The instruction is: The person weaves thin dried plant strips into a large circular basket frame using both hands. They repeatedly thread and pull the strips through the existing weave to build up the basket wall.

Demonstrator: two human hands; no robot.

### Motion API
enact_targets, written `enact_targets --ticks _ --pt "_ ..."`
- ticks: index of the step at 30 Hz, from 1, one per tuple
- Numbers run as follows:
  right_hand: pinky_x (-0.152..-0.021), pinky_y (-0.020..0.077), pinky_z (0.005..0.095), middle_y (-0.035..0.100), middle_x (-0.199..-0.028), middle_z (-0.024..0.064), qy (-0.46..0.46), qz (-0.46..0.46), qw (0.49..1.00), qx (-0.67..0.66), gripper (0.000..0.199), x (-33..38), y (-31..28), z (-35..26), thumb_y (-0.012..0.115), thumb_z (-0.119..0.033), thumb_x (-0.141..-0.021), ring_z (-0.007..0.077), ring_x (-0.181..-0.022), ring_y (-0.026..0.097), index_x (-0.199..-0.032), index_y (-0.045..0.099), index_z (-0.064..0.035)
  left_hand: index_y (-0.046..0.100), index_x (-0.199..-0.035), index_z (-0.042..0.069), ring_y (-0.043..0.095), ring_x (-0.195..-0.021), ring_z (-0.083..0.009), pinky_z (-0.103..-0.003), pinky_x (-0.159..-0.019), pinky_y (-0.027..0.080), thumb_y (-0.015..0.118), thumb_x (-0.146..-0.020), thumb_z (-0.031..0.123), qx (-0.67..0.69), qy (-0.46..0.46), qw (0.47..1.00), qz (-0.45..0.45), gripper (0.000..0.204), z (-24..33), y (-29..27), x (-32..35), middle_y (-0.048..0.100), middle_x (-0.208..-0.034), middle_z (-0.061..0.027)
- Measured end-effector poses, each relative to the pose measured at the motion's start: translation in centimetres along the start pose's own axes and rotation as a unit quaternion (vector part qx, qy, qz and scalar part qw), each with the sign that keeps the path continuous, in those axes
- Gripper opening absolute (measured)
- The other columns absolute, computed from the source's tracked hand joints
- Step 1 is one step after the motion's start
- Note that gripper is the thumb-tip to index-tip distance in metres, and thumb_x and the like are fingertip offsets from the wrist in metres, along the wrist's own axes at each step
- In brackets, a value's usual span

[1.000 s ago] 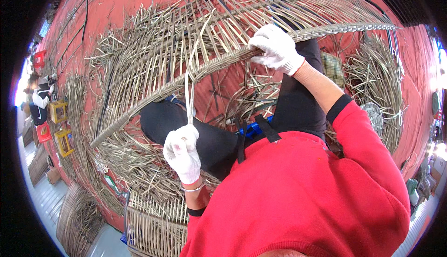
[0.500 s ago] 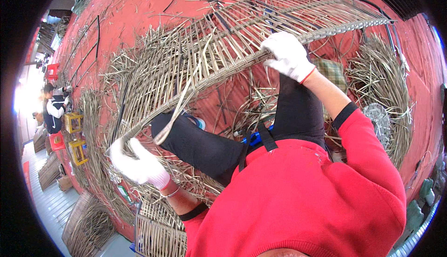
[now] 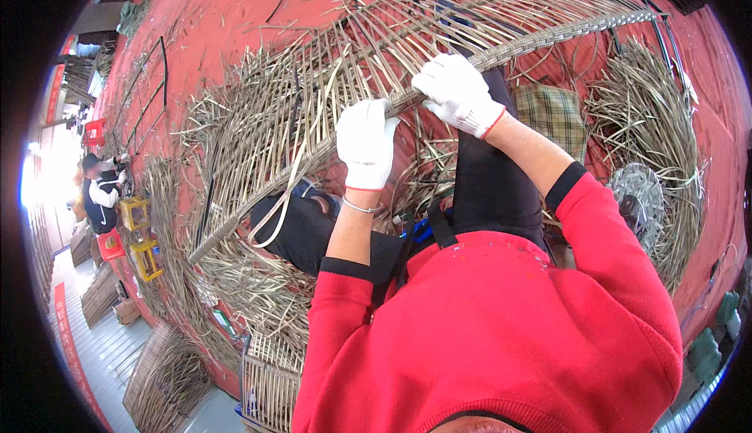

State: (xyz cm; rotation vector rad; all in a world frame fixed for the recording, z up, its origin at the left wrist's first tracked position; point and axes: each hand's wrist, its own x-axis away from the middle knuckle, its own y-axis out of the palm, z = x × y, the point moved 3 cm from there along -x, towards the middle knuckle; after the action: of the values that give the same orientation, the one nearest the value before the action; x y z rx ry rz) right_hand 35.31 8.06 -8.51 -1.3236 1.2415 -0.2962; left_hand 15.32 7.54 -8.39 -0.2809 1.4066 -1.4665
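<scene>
A half-woven cane frame (image 3: 439,33) is held across the lap, its bound rim (image 3: 548,37) running lower left to upper right. Both gloved hands are closed on the rim side by side: left hand (image 3: 365,143) lower, right hand (image 3: 457,93) higher.

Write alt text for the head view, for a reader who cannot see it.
A person in a red sweater grips the rim of a large woven wicker panel with both white-gloved hands, left hand beside right hand. Loose cane strips lie heaped on the red floor, and another person works at far left.
</scene>
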Motion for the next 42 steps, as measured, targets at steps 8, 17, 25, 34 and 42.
enact_targets --ticks 8,17,25,34,42 --pt "-0.084 0.049 0.0413 0.062 -0.094 0.0049 0.026 -0.027 0.999 -0.009 0.035 0.2 0.0 0.1 0.081 -0.018 -0.069 0.0277 -0.094 0.061 -0.1 0.065 -0.0156 0.069 -0.088 0.01 0.065 -0.084 -0.0321 -0.044 -0.079 0.05 0.08 -0.077 0.017 0.011 -0.002 1.0 -0.024 0.017 0.0 0.2 -0.2 0.068 -0.086 -0.009" --pt "-0.081 0.051 0.0412 0.063 -0.091 0.0058 -0.025 -0.02 0.999 -0.002 0.013 -1.2 1.2 -2.4 0.06 -0.019 -0.088 0.0262 -0.091 0.065 -0.099 0.066 -0.015 0.07 -0.115 0.008 0.065 -0.102 -0.0347 -0.045 -0.093 0.051 0.071 -0.073 0.005 -0.039 0.008 0.999 0.013 0.043 0.0 1.0 0.5 0.071 -0.106 -0.0126" --pt "-0.081 0.0523 0.042 0.063 -0.092 0.0062 -0.03 0.022 0.999 -0.027 0.015 -1.0 0.8 -2.6 0.065 -0.017 -0.083 0.0283 -0.089 0.064 -0.098 0.065 -0.0138 0.071 -0.113 0.01 0.065 -0.101 -0.034 -0.044 -0.091 0.052 0.076 -0.074 0.009 -0.031 0.006 0.999 -0.019 0.039 -0.2 0.7 0.1 0.071 -0.103 -0.0117" --pt "-0.085 0.0498 0.0431 0.062 -0.096 0.0058 0.025 -0.005 0.998 0.049 0.029 2.4 -3.1 5.7 0.077 -0.017 -0.073 0.0291 -0.096 0.062 -0.099 0.065 -0.0143 0.066 -0.116 0.008 0.062 -0.104 -0.0337 -0.045 -0.094 0.048 0.089 -0.067 0.016 -0.045 -0.021 0.997 -0.064 0.055 -3.8 -3.1 1.7 0.068 -0.109 -0.0105" --pt "-0.087 0.0498 0.0437 0.062 -0.098 0.0063 0.049 -0.02 0.998 0.045 0.045 2.2 -3.2 4.9 0.086 -0.018 -0.064 0.0296 -0.098 0.061 -0.104 0.065 -0.0145 0.068 -0.122 0.016 0.063 -0.106 -0.0293 -0.044 -0.092 0.047 0.089 -0.068 0.023 -0.188 -0.08 0.969 -0.14 0.059 -7.3 -3.3 2.8 0.068 -0.106 -0.0077"
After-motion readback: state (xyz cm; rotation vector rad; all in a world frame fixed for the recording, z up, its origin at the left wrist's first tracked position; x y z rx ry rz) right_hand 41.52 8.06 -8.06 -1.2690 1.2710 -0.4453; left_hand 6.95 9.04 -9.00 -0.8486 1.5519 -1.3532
